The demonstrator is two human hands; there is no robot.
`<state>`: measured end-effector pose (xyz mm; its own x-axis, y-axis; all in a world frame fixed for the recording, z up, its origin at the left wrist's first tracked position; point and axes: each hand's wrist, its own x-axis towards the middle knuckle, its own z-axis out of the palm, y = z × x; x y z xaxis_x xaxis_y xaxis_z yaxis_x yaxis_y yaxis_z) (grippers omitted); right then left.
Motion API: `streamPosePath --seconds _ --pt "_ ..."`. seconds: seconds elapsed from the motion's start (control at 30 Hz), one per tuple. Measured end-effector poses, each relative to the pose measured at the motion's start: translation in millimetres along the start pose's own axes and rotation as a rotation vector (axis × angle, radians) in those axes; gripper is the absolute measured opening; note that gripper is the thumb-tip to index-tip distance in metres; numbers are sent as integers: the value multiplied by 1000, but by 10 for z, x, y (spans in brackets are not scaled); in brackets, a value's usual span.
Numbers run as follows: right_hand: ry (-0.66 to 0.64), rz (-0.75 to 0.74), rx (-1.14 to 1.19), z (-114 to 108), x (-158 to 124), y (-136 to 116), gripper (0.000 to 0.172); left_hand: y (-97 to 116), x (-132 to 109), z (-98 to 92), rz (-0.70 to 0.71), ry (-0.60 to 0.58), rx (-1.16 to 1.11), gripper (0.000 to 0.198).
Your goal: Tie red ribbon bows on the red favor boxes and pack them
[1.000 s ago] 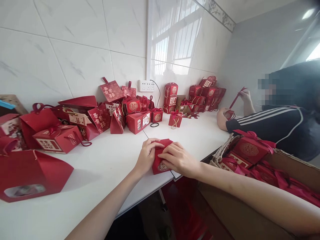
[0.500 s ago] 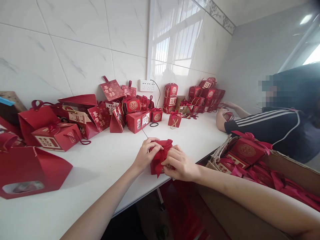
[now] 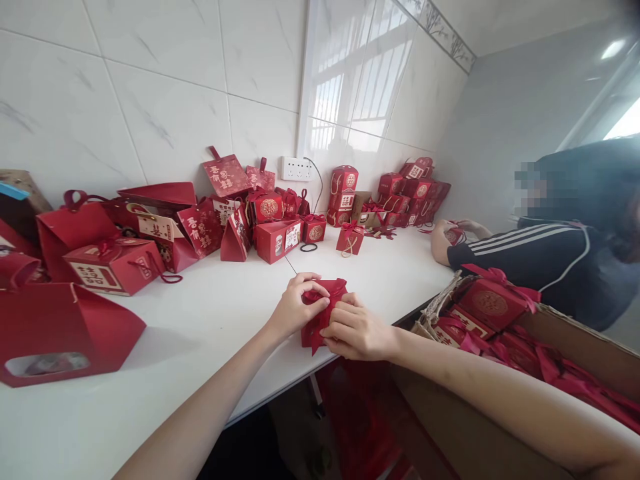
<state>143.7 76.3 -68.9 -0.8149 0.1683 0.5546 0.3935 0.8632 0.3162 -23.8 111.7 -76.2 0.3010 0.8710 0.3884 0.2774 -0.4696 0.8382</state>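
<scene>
A small red gift box (image 3: 327, 293) with a red ribbon sits at the near edge of the white counter (image 3: 200, 320). My left hand (image 3: 295, 307) is closed on the box's left side, fingers curled over its top. My right hand (image 3: 353, 328) is closed on the right side, pinching the ribbon that hangs down the front. Both hands touch each other over the box.
Many red gift boxes and bags (image 3: 150, 233) line the tiled wall, with a stack (image 3: 400, 190) in the far corner. A cardboard carton (image 3: 500, 373) of red boxes stands at my right. Another person in a black striped top (image 3: 540, 253) leans on the counter, hands on a small box (image 3: 453, 235).
The ribbon has come up over the box and now hangs down its front between my fingers. The other person's raised hand has dropped to the counter.
</scene>
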Motion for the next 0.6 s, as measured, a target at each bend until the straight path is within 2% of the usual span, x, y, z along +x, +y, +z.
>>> streamPosePath --seconds 0.07,0.13,0.2,0.23,0.3,0.37,0.4,0.5,0.6 --pt "16 -21 75 -69 17 28 9 2 0 -2 3 -5 6 8" --pt "79 36 180 -159 26 103 7 8 3 -3 -2 -12 23 7" --pt "131 214 267 -237 17 222 7 18 6 -9 -7 -22 46 7" --pt "126 324 300 -260 5 288 13 25 7 -15 -4 -27 58 6" --pt "19 507 380 -268 -26 399 44 44 -1 -36 9 -34 79 6" --pt "-166 621 487 -234 -52 443 79 67 -29 -67 20 -55 86 5" --pt "-256 660 541 -211 -59 435 89 79 -54 -83 20 -75 83 5" --pt "-390 729 655 -159 -46 330 92 107 -168 -121 4 -98 27 11" --pt "-380 747 686 -162 -13 215 93 113 -278 -139 -59 27 -89 34"
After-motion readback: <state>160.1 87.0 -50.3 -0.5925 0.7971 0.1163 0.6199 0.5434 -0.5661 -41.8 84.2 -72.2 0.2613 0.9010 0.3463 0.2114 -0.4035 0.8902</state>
